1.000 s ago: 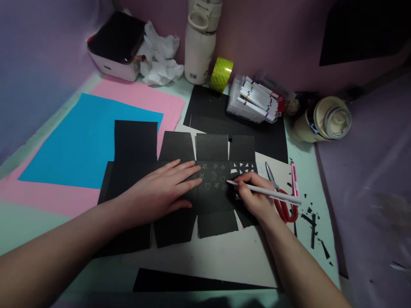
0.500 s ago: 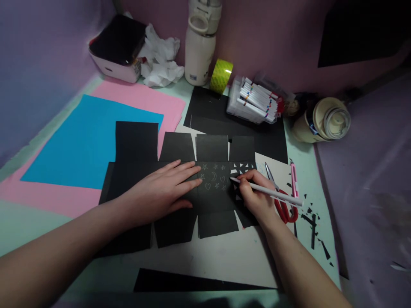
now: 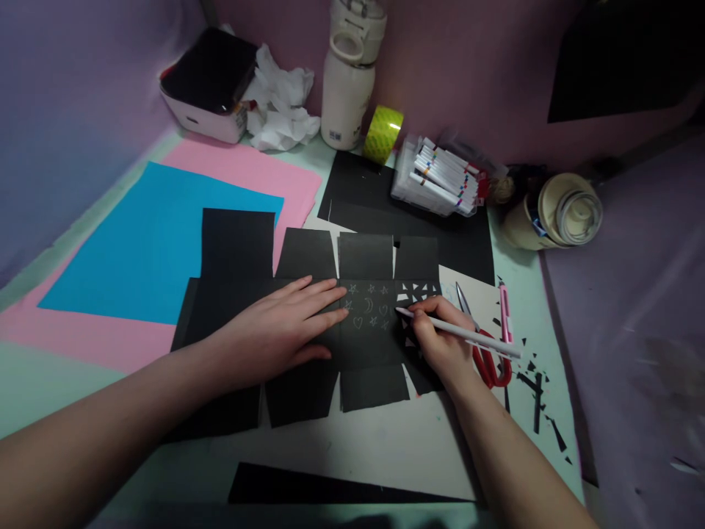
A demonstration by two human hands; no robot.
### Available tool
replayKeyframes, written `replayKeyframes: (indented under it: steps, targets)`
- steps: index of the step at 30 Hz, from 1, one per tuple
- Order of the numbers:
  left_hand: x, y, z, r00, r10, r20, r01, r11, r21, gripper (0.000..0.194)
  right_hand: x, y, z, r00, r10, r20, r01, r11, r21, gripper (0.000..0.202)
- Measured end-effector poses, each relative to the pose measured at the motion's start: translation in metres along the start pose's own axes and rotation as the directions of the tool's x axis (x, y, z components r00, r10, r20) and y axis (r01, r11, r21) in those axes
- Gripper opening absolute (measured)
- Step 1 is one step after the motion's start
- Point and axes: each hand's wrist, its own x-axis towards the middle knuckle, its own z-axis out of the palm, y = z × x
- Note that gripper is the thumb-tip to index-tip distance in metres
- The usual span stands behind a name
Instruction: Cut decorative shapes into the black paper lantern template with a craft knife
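Note:
A flat sheet of black card point(image 3: 366, 349), cut with flaps along both long edges, lies across a pale board. Light outlines of stars, hearts and a moon point(image 3: 369, 305) mark one panel, and the panel to its right has small cut-out holes. My left hand point(image 3: 300, 319) rests on the card with fingers spread, just left of the drawings. My right hand point(image 3: 443, 334) pinches a slim white pen point(image 3: 468, 329), its tip at the right side of the drawn panel. Part of the cut-out panel is hidden under that hand.
Red-handled scissors point(image 3: 487, 360) and a pink craft knife point(image 3: 505, 312) lie right of my right hand, beside black paper scraps point(image 3: 537, 400). Behind are a box of markers point(image 3: 440, 176), yellow tape point(image 3: 382, 134), a white bottle point(image 3: 346, 95) and crumpled tissue point(image 3: 283, 103). Blue paper point(image 3: 126, 250) lies left.
The whole view has shifted slightly. Both hands keep nearly the same places on the card, and the pen tip stays by the right edge of the drawn panel.

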Motion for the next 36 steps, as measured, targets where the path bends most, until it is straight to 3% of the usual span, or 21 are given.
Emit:
replayKeyframes:
  steps: [10, 28, 36]
  targets:
    - [0.0014, 0.0005, -0.0007, 1.000, 0.000, 0.024, 0.000, 1.000, 0.032, 0.056, 0.0005, -0.0040, -0.0040, 0.996, -0.006, 0.087, 0.005, 1.000, 0.018, 0.015]
    - [0.0002, 0.0011, -0.0012, 1.000, 0.002, 0.010, -0.002, 1.000, 0.017, 0.055, 0.0013, -0.0066, -0.0020, 0.992, -0.098, 0.077, 0.096, 0.995, 0.032, 0.013]
    - [0.0018, 0.0002, -0.0018, 1.000, 0.001, 0.014, -0.001, 1.000, -0.010, 0.053, 0.0002, -0.0038, -0.0017, 0.996, -0.067, 0.063, 0.066, 0.998, 0.016, 0.014]
